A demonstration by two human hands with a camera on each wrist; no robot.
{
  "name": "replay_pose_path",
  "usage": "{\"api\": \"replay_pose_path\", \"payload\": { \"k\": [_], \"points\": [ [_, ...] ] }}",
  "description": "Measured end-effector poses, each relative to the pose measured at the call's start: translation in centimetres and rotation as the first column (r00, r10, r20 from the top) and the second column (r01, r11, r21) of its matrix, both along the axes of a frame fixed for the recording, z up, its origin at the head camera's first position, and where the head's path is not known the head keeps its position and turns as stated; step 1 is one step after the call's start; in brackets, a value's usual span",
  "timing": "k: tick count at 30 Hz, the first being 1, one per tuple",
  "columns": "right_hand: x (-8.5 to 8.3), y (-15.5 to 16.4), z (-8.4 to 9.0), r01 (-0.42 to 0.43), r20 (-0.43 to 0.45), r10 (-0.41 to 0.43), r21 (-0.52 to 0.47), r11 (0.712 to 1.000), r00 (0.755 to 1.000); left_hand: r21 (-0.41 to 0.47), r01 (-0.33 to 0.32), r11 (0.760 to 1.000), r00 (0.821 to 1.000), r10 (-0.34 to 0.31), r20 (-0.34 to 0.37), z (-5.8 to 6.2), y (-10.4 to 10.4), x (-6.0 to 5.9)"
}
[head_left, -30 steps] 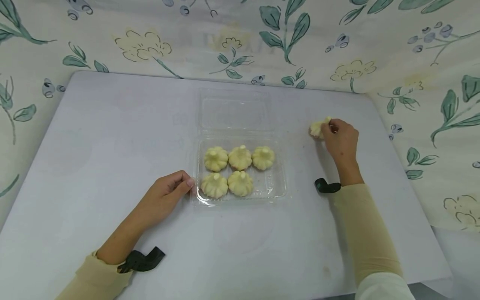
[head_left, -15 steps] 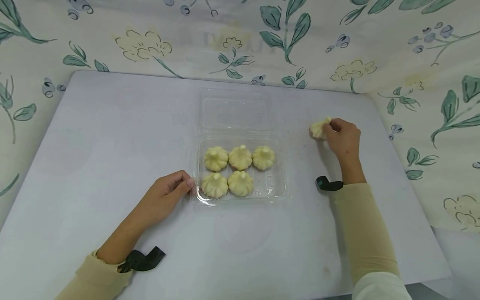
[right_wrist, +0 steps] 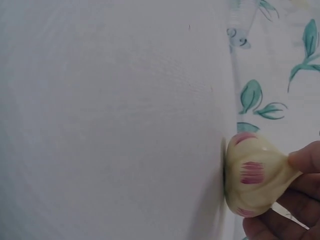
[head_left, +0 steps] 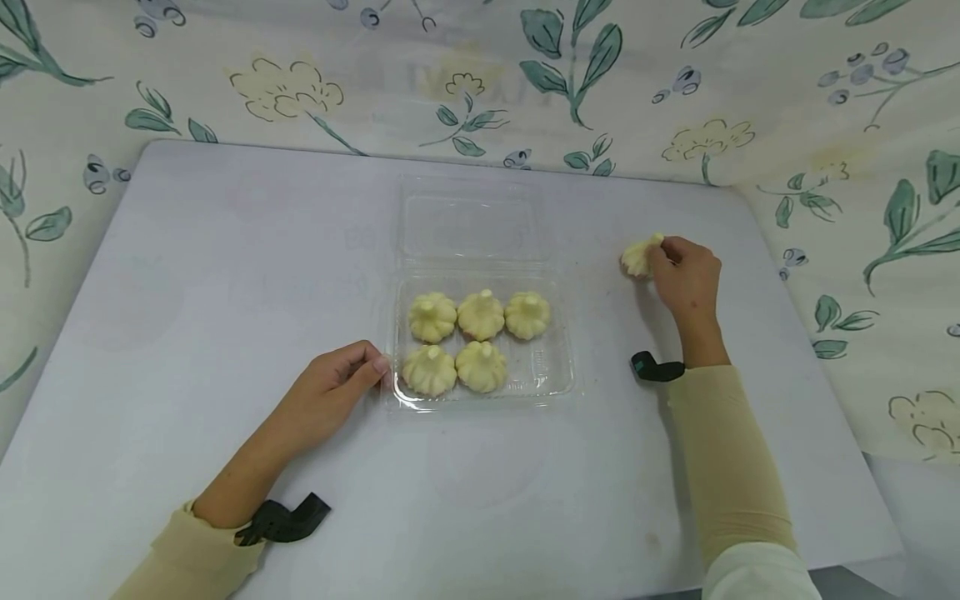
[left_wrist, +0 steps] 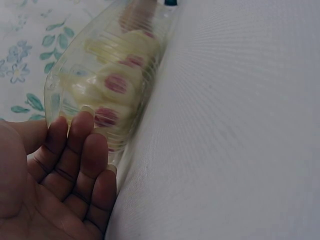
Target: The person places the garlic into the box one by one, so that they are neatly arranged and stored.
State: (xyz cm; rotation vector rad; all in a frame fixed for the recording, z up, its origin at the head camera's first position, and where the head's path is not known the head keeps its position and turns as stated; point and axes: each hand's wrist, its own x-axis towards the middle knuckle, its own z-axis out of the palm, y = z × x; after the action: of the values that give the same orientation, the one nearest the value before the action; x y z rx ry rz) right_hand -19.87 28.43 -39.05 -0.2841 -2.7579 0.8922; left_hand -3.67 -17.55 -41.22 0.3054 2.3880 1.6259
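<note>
My right hand point(head_left: 686, 275) pinches a garlic bulb point(head_left: 637, 259) by its stem at the right of the table. The bulb's pale, ribbed body with pink streaks shows in the right wrist view, its base right at the tabletop. A clear plastic clamshell box point(head_left: 542, 385) lies open at the middle, with several garlic bulbs point(head_left: 480, 316) inside in two rows. My left hand point(head_left: 330, 392) pinches the box's left rim between thumb and fingers. Through the clear side wall in the left wrist view, pink marks show on the bulbs point(left_wrist: 116, 83).
The box's clear lid point(head_left: 470, 221) is folded back flat behind it. A white table point(head_left: 247, 250) lies under everything, with a floral cloth point(head_left: 405, 92) behind and at the right. Black wrist cameras point(head_left: 283, 521) sit on both forearms.
The right hand has shifted very slightly to the right, its grip on the garlic stem kept. The left hand and the box have not moved.
</note>
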Motion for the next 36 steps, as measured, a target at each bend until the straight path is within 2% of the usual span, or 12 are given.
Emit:
{"api": "replay_pose_path", "payload": {
  "k": [7, 17, 28, 36],
  "points": [
    [-0.03, 0.01, -0.41, 0.0, -0.023, 0.0, 0.014, 1.0, 1.0, 0.001, -0.002, 1.0, 1.0, 0.002, 0.005, -0.14, -0.03, -0.05],
    [0.05, 0.15, -0.66, -0.024, -0.018, 0.023, -0.024, 0.999, 1.0, 0.005, 0.002, 1.0, 1.0, -0.002, 0.006, -0.13, 0.02, -0.03],
    [0.06, -0.09, -0.6, -0.03, -0.025, 0.03, -0.007, 1.0, 0.999, -0.005, 0.0, 1.0, 1.0, 0.0, 0.005, 0.53, 0.05, 0.08],
    [-0.11, -0.08, -0.99, -0.033, -0.085, 0.029, -0.041, 0.999, 0.996, 0.004, 0.004, 1.0, 1.0, -0.004, -0.003, 0.47, 0.09, 0.03]
  ]
}}
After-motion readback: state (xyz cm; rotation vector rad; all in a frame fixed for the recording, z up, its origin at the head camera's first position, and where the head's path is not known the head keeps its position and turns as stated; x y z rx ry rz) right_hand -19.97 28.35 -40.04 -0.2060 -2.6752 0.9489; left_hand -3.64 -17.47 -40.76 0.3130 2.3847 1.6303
